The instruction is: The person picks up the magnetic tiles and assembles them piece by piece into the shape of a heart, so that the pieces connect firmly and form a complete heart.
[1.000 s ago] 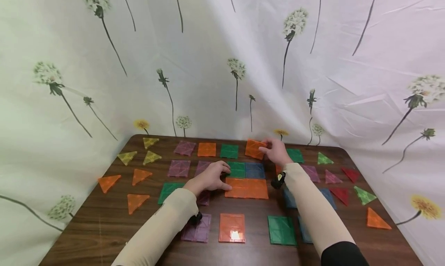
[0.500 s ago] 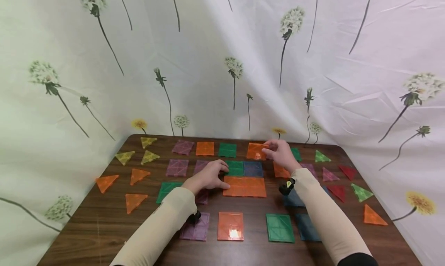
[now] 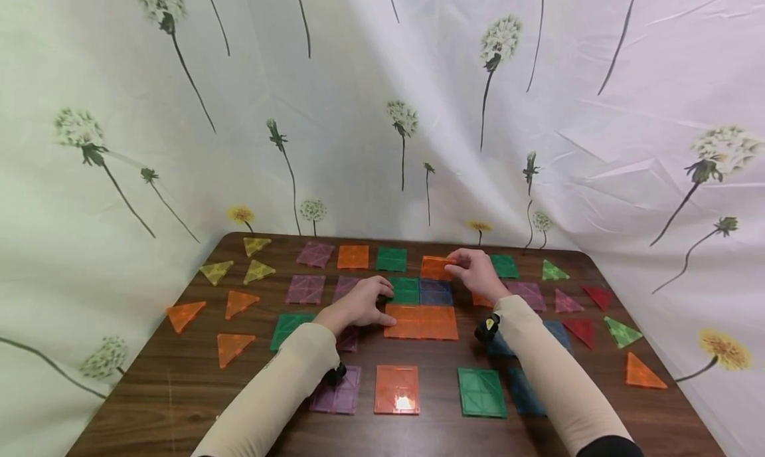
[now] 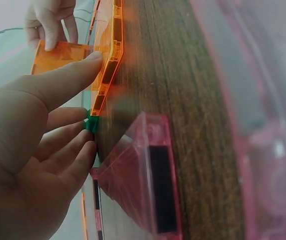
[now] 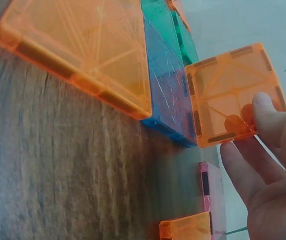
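The right hand (image 3: 478,271) is pinching an orange square tile (image 5: 223,82), which has just been lowered and is now seemingly touching the blue tile (image 3: 435,293) on the grip's near side; the work is apparently reaching an edge-to-edge join. Left of the grip, the left hand (image 3: 360,302) is extending relaxed fingers beside the green tile (image 3: 408,291), its thumb resting on the wide orange piece (image 3: 421,323).

Behind your bare left hand (image 3: 358,303) and right hand (image 3: 478,272) you wear cream sleeves (image 3: 540,357), black cloth (image 3: 611,447) showing at five o'clock, plus a black left wrist camera (image 3: 336,375) and black right wrist camera (image 3: 486,328) with a yellow spot (image 3: 490,324).
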Demonstrator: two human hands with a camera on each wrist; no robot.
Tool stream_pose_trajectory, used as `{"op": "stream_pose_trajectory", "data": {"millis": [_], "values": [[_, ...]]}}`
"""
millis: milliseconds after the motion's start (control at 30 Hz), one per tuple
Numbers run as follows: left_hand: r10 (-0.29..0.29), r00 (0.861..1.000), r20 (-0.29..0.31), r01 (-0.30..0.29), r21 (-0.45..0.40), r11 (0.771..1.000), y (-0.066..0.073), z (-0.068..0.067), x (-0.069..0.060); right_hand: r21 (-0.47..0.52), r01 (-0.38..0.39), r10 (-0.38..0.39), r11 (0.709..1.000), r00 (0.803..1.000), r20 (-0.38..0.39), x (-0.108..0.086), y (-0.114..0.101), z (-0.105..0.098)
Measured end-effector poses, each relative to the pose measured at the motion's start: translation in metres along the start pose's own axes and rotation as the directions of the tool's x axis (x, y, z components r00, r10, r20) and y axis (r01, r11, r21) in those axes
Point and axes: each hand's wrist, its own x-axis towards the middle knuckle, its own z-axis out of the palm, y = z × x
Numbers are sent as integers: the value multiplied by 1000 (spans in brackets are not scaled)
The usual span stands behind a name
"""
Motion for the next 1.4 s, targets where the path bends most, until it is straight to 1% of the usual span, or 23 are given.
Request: {"op": "stream_pose_trajectory", "data": {"millis": [167,367,600,800,1167,1300,1400], "values": [[-1,1000,0,1,3,1000,1,1,-1,54,-32,31,998,999,23,1,2,-1],[11,1000,-3,-11,3,1000,0,0,0,168,-16,9,986,999,45,2,6,-2],[26,1000,3,-26,7,1000,-3,1,1,187,-10,0,982,999,54,3,6,-1],[20,1000,3,-20,5,1000,-2,0,0,208,-5,-10,978,998,69,4,8,-2],[12,1000,1,-12,5,1000,-1,0,0,212,-35,17,977,996,86,5,12,-5],[24,1000,12,-24,13,1000,-1,-1,0,225,-53,34,973,995,91,4,10,-4],[54,998,33,-55,34,998,-2,-3,2,222,-57,39,973,996,84,2,8,-2]]}}
